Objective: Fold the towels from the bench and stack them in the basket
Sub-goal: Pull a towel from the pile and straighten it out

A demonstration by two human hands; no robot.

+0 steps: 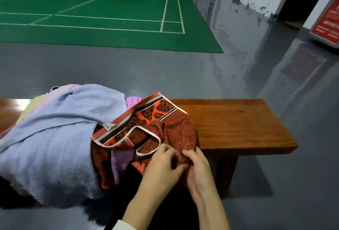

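1. The red towel (170, 125) lies crumpled at the right end of the pile on the tabletop (238, 123), and its near part hangs over the front edge.
2. The left hand (162, 167) and the right hand (199, 169) are close together on this hanging part. The fingers (166, 148) are curled into the cloth and hold a bunch of it, not a corner.
3. One danger is that a pull drags other cloth along. A purple towel (122, 161) is tangled with the red one, and the big blue towel (60, 123) lies partly over its far end.
4. The blue towel also hangs low over the front edge (a large part of it, I think), so a strong pull could make it slide to the floor (275, 193).
5. Because the hold is on a bunch, the red towel may open twisted. Its white hem makes loops that could catch.
6. For open room, the right part of the tabletop is bare wood up to its end. It seems enough for spreading, but the front edge is directly by the hands.
7. The basket is not in view, so I cannot judge the way to it.
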